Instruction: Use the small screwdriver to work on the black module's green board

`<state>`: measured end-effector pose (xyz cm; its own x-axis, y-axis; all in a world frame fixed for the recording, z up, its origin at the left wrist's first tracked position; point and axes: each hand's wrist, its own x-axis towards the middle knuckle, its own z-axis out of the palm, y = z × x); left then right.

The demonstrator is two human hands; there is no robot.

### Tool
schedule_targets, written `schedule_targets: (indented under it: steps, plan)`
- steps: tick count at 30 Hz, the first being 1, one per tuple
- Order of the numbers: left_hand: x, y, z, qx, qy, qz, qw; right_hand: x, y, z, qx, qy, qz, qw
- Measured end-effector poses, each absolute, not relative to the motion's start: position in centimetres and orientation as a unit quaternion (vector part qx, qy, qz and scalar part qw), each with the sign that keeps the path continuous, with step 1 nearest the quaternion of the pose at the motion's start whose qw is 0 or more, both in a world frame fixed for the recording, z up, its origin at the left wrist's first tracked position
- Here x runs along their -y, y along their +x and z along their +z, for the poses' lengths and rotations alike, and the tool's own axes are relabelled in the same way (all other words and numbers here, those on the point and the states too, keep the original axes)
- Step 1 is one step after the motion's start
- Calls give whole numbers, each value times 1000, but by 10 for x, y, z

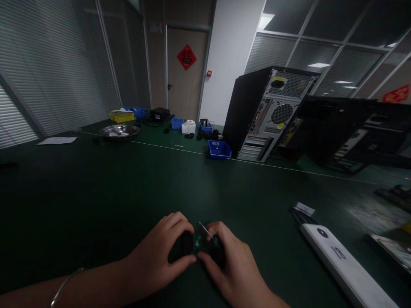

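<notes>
Near the front of the green table, my left hand (170, 246) curls its fingers and thumb around a small black blocky part (186, 243). Close beside it, my right hand (229, 261) is closed on a dark object (218, 252) that lies mostly hidden in the palm. A thin metal rod (205, 229) sticks out by the right fingertips and slants up to the left; whether it belongs to the dark object I cannot tell. Between the two hands shows a small greenish piece like a circuit board (198, 242), blurred. Both thumb tips almost meet.
On the right lies a long white device marked 18 (340, 254). Behind stand a computer tower (272, 113) and a blue tray (219, 149). Farther left are a metal bowl (118, 133), a sheet of paper (58, 140) and a yellow bin (122, 116).
</notes>
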<state>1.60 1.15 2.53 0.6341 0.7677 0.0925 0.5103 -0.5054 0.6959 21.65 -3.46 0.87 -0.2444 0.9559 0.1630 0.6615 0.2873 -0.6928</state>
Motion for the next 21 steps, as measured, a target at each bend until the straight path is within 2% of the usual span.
schedule_targets:
  steps: [4, 7, 10, 15, 21]
  plan:
    - [-19, 14, 20, -370, 756, 277, 464, 32, 212, 8, 741, -561, 245, 276]
    - [-23, 16, 14, -345, 644, 293, 617, 30, 212, 9, 740, -563, 247, 272]
    - [-23, 21, 13, -314, 550, 313, 708, 29, 213, 9, 737, -559, 258, 279]
    - [-18, 24, 16, -311, 474, 308, 764, 27, 217, 7, 713, -565, 285, 303]
    - [-15, 26, 14, -334, 457, 299, 768, 28, 225, 3, 694, -545, 311, 353]
